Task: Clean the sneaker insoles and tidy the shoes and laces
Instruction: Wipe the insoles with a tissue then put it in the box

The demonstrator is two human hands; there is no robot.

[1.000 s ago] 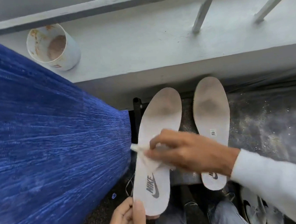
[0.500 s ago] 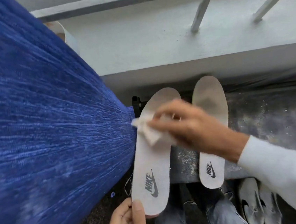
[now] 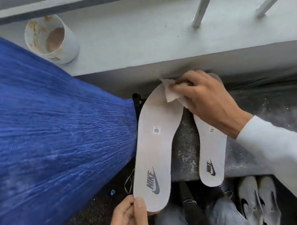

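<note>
Two off-white insoles with dark logos at the heels lie lengthwise in the head view. My left hand (image 3: 127,222) pinches the heel of the larger left insole (image 3: 156,144). My right hand (image 3: 204,100) presses a small white cloth (image 3: 171,91) against that insole's toe end. The second insole (image 3: 211,153) rests on the dark speckled ledge (image 3: 184,150), its toe partly hidden under my right hand. A pair of white sneakers (image 3: 258,201) stands on the floor at the lower right.
A blue pleated fabric (image 3: 46,141) fills the left side. A stained white cup (image 3: 52,39) sits on the pale concrete sill (image 3: 145,35) below metal railing bars (image 3: 203,4). A loose lace (image 3: 130,182) lies by the insole's heel. My jeans (image 3: 201,218) show below.
My right hand has wiped the cloth up the left insole from its middle to the toe end. The left hand kept its hold on the heel. The view shifted.
</note>
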